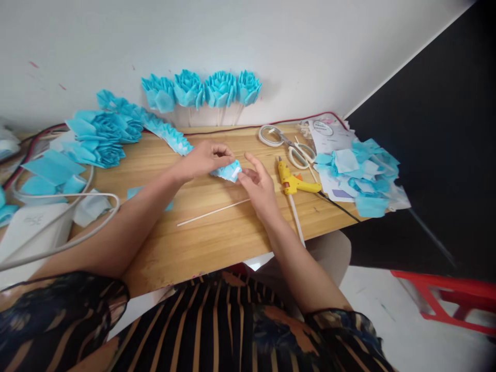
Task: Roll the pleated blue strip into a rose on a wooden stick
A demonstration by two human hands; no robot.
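A long gathered strip of blue crepe paper (166,135) runs from the back left across the table into my hands. My left hand (205,159) is closed over the strip near its front end, fingers bent down on it. At the tip, my right hand (260,187) pinches the end of the strip between thumb and finger, its other fingers partly raised. A pale patch shows on the strip's end by my right fingertips. Below the hands lies a thin white stick (211,213), its right end close to my right hand.
A yellow glue gun (289,181) with a white glue stick, scissors (300,154) and a tape roll (267,135) lie to the right. Beyond are loose blue paper pieces (372,173). Finished blue paper flowers (220,89) lean on the wall; others (103,137) lie left, near a white box (39,227) and cable.
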